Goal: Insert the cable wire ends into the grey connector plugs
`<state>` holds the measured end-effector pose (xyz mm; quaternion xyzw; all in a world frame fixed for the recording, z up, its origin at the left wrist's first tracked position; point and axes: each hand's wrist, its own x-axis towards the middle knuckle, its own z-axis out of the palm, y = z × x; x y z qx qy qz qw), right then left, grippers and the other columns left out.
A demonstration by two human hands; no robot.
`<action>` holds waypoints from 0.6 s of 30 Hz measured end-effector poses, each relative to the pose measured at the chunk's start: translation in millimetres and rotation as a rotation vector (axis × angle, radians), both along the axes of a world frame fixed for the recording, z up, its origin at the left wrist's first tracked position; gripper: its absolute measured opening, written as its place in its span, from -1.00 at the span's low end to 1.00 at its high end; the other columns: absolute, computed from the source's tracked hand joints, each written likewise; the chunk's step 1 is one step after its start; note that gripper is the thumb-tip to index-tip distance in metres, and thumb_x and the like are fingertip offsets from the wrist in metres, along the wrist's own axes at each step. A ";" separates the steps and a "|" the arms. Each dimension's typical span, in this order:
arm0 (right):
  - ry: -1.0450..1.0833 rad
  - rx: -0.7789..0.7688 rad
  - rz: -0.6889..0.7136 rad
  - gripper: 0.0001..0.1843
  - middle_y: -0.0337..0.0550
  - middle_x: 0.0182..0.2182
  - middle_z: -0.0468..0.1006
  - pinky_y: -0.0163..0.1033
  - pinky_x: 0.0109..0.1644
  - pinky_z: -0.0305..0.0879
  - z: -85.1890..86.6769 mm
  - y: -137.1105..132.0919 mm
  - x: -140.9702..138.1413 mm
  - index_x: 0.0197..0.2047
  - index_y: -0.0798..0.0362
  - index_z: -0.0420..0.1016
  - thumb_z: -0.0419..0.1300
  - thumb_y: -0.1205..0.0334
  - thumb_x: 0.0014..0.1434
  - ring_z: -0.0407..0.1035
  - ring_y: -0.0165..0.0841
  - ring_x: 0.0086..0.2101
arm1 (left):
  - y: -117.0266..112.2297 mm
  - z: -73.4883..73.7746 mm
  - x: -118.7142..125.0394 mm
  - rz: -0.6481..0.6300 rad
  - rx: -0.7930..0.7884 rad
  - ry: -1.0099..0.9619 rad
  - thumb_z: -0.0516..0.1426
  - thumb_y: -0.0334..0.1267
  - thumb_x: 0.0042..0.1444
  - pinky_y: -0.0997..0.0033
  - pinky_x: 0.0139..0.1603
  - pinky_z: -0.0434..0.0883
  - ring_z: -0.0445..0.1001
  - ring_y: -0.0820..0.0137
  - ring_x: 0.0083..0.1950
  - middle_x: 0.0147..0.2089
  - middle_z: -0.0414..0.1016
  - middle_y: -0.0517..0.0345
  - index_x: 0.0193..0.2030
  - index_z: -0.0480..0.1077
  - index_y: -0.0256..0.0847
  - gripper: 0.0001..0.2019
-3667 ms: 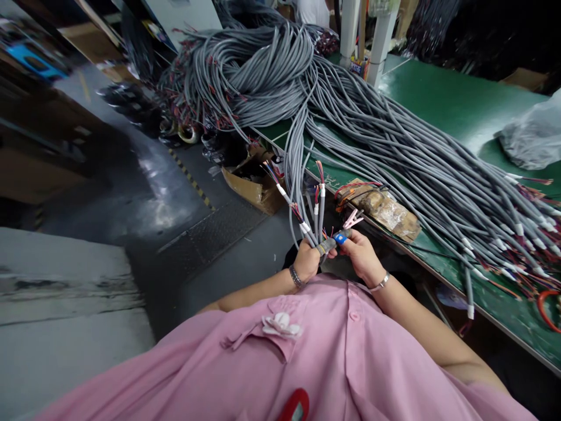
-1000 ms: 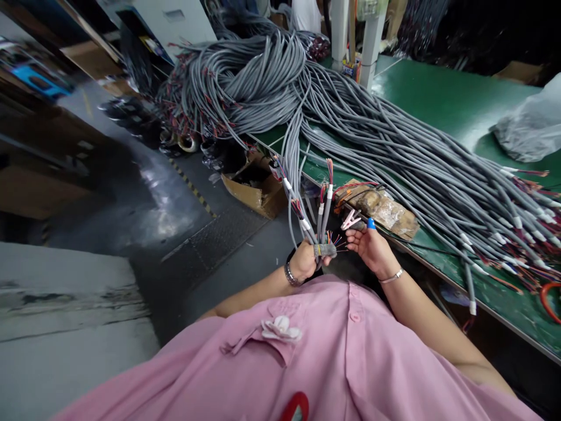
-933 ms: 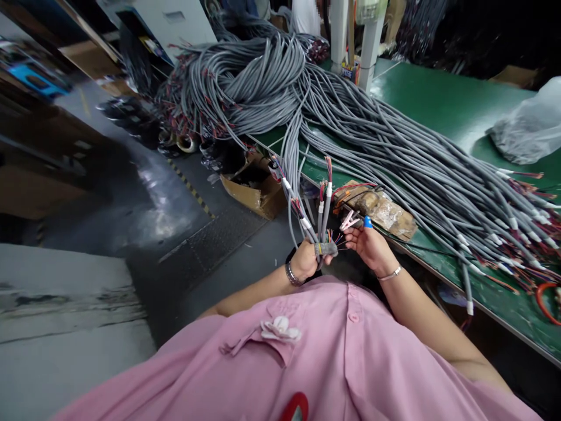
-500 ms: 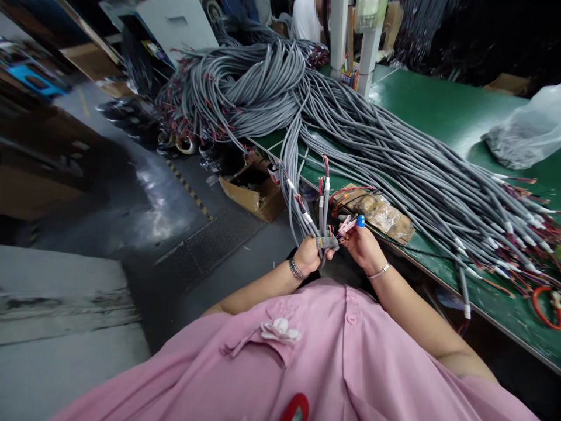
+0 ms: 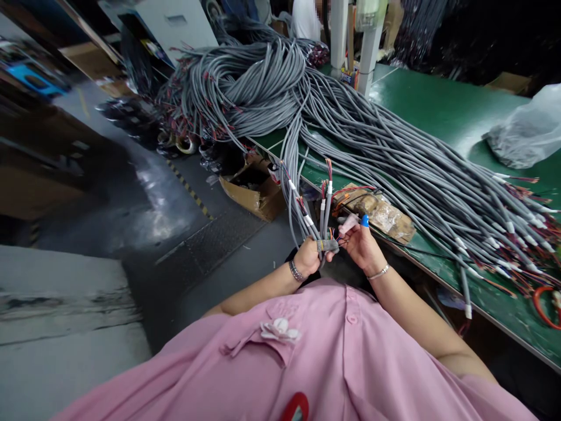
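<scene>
Glossy green desk (image 5: 421, 96) bears heaped round grey cabling (image 5: 377, 128); beside its edge, the left hand (image 5: 307, 256) clasps white-banded grey cables (image 5: 322, 222), the right hand (image 5: 362, 248) meets thin multicoloured wires (image 5: 332, 234), its grip unclear.

The plastic bag (image 5: 526, 131) is cut off by the right edge, the red object (image 5: 298, 403) by the lower edge. The pink clip (image 5: 349, 223) is blurred in outline.

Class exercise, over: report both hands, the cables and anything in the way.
Left hand closed around round grey sheathed cables. Right hand at thin multicoloured wires, grip unclear. Pale pink clip, blurred, close by right hand; might obstruct.
</scene>
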<state>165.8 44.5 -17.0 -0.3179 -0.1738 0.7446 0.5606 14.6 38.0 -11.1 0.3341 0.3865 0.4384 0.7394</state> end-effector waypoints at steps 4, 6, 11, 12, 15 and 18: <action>0.006 -0.004 0.066 -0.42 -0.17 -0.35 0.57 -0.31 -0.34 0.37 2.4 -4.3 4.9 -0.28 0.02 0.51 0.14 -0.37 0.04 0.41 -0.41 -0.40 | -8.0 1.2 -2.8 0.014 0.055 0.017 0.29 -0.17 -0.21 0.50 -0.65 0.14 0.26 0.54 -0.69 -0.67 0.35 0.20 -0.53 0.43 -0.32 -0.77; 0.001 -0.019 0.066 -0.46 -0.17 -0.35 0.57 -0.32 -0.35 0.37 5.5 -5.4 6.0 -0.30 0.01 0.51 0.17 -0.34 0.04 0.41 -0.41 -0.40 | -13.2 3.2 -3.7 0.023 0.077 0.028 0.29 -0.16 -0.17 0.50 -0.62 0.15 0.27 0.54 -0.67 -0.67 0.36 0.19 -0.53 0.42 -0.31 -0.76; -0.124 0.010 -0.004 -0.63 -0.21 -0.39 0.55 -0.35 -0.38 0.34 13.8 -6.2 3.9 -0.30 0.03 0.52 0.31 -0.12 0.05 0.37 -0.45 -0.44 | -19.8 10.7 0.1 0.090 0.113 0.047 0.30 -0.13 -0.14 0.47 -0.57 0.16 0.27 0.54 -0.64 -0.64 0.37 0.19 -0.53 0.41 -0.29 -0.74; -0.147 0.018 -0.019 -0.64 -0.22 -0.40 0.55 -0.36 -0.40 0.33 14.7 -6.2 3.2 -0.29 0.03 0.52 0.31 -0.10 0.05 0.37 -0.46 -0.45 | -19.5 11.9 1.4 0.103 0.120 0.054 0.30 -0.12 -0.13 0.47 -0.56 0.17 0.28 0.53 -0.63 -0.65 0.35 0.20 -0.54 0.41 -0.29 -0.73; -0.168 -0.004 -0.029 -0.58 -0.22 -0.43 0.54 -0.35 -0.43 0.33 16.0 -5.2 1.7 -0.30 0.03 0.52 0.28 -0.18 0.04 0.35 -0.46 -0.47 | -16.7 14.4 4.8 0.116 0.125 0.063 0.29 -0.10 -0.12 0.45 -0.55 0.17 0.29 0.51 -0.62 -0.66 0.34 0.19 -0.56 0.40 -0.29 -0.72; -0.170 -0.059 -0.050 -0.57 -0.23 -0.46 0.54 -0.34 -0.45 0.32 16.4 -2.8 0.9 -0.33 0.02 0.52 0.29 -0.21 0.02 0.35 -0.45 -0.48 | -13.9 15.0 7.3 0.119 0.118 0.062 0.28 -0.10 -0.12 0.46 -0.57 0.15 0.27 0.52 -0.63 -0.65 0.35 0.19 -0.57 0.39 -0.29 -0.71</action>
